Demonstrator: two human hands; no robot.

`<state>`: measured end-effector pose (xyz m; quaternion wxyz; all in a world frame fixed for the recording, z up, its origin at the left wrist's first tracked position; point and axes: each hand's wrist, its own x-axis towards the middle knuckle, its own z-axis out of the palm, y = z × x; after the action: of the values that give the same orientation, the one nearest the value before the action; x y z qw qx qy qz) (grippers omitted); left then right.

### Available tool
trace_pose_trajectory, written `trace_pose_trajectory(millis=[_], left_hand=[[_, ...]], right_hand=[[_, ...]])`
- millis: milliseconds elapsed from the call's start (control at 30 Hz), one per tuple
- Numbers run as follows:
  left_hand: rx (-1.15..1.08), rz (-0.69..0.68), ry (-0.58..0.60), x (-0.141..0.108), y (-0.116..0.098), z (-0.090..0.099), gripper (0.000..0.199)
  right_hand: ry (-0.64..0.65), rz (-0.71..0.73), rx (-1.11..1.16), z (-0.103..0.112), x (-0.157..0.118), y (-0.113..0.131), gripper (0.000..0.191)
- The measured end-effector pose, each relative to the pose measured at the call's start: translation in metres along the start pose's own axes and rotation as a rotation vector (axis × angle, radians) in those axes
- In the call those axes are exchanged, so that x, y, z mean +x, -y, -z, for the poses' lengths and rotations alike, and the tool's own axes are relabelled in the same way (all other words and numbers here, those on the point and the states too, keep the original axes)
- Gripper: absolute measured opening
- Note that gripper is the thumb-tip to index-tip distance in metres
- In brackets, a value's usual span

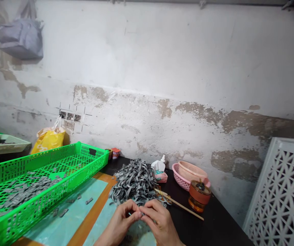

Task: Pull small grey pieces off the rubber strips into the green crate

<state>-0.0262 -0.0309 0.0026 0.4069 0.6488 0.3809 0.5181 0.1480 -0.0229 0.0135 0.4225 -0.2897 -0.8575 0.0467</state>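
My left hand (118,223) and my right hand (159,223) meet low in the view, their fingertips pinching a small grey strip (142,214) that is mostly hidden by the fingers. Just beyond them lies a heap of long, curled grey rubber strips (134,181) on a black table (221,225). A thin wooden stick (180,204) rests at the heap's right edge, close to my right hand. Several short grey pieces (65,212) lie on a teal mat (67,213), left of my left hand. A green mesh plastic tray (59,158) holds many similar pieces.
A pink basket (180,179) holding a bowl and an amber glass jar (199,196) stand right of the heap. Behind it is a white bottle (159,164). A white lattice crate panel (280,194) leans at right. A white basket (2,143) and yellow bag (49,139) sit far left, below a stained wall.
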Motion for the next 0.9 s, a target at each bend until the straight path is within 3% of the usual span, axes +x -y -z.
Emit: trace_pose_trajectory(millis=[133, 267, 400, 567, 700, 833, 900], left_hand=[[-0.01, 0.033, 0.007, 0.0, 0.002, -0.001, 0.039], [0.043, 0.05, -0.008, 0.001, 0.008, -0.002, 0.035], [0.232, 0.034, -0.034, 0.001, 0.014, -0.002, 0.025], [0.458, 0.021, -0.054, -0.002, 0.008, -0.005, 0.019], [0.498, -0.027, -0.107, -0.007, 0.002, -0.001, 0.018], [0.413, 0.0, -0.206, -0.004, 0.0, 0.009, 0.024], [0.298, 0.022, -0.207, 0.0, -0.005, 0.016, 0.03]], right_hand=[[0.043, 0.048, -0.003, 0.002, 0.0, 0.0, 0.017], [0.07, 0.131, -0.174, 0.001, 0.0, -0.001, 0.015], [0.076, 0.129, -0.354, -0.007, -0.003, -0.004, 0.011], [0.075, 0.101, -0.388, -0.015, -0.006, -0.004, 0.011], [0.094, 0.004, -0.257, -0.005, -0.004, -0.009, 0.011], [-0.076, -0.266, -0.121, 0.014, -0.002, -0.032, 0.019], [-0.106, -0.303, -0.101, 0.019, -0.003, -0.041, 0.019]])
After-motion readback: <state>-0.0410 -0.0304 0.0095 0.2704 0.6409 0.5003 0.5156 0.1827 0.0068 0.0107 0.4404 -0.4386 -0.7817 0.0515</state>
